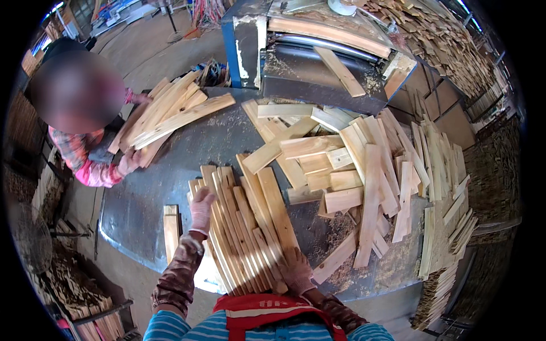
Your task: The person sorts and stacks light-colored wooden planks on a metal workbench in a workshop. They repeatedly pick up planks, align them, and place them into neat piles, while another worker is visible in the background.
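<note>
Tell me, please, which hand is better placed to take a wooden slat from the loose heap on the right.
Probably the right hand, being nearer the loose heap; the left hand is at the left edge of the slat row.

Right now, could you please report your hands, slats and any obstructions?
Left hand against left side of slat bundle; right hand at its near right end. Slats side by side on metal table. Loose board pile close on the right.
</note>
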`<state>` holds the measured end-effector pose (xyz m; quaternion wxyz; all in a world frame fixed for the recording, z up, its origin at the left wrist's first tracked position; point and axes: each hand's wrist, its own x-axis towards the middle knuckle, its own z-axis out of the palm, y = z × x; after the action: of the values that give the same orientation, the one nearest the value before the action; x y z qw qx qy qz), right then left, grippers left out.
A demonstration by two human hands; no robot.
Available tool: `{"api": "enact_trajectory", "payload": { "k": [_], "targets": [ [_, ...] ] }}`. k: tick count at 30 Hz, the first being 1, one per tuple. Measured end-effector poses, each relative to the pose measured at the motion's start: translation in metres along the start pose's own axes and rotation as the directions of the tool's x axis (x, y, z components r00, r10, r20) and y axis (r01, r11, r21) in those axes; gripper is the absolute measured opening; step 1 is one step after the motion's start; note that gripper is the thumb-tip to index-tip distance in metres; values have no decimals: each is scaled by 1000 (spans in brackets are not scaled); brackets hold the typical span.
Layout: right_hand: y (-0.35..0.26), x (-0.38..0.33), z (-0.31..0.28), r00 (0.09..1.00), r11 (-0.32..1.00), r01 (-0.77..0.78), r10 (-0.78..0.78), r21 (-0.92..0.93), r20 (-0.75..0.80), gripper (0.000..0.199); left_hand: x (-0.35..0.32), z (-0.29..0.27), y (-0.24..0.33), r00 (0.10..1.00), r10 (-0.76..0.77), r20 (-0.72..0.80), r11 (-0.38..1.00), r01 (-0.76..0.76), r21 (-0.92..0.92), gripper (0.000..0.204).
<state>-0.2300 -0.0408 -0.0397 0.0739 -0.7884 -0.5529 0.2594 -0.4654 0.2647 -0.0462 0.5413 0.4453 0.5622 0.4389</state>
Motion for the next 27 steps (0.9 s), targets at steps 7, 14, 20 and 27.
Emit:
{"api": "enact_trajectory", "payload": {
  "k": [7, 14, 20, 27],
  "targets": [
    [-13, 88, -10, 901, 907, -412, 390, 89, 191, 93, 70, 153, 55, 817, 350, 459, 221, -548, 807, 89],
    [-25, 66, 17, 949, 942, -243, 181, 232, 259, 91, 87, 180, 95, 880, -254, 402, 168, -370, 914, 80],
    [-6, 124, -22, 947, 981, -172, 139, 91, 289, 88, 51, 70, 93, 863, -128, 489, 388, -410, 825, 91],
    [6, 288, -38, 991, 973, -17, -14, -229, -134, 91, -65, -22, 28, 678, -454, 579, 786, 611, -99, 73]
  ]
}}
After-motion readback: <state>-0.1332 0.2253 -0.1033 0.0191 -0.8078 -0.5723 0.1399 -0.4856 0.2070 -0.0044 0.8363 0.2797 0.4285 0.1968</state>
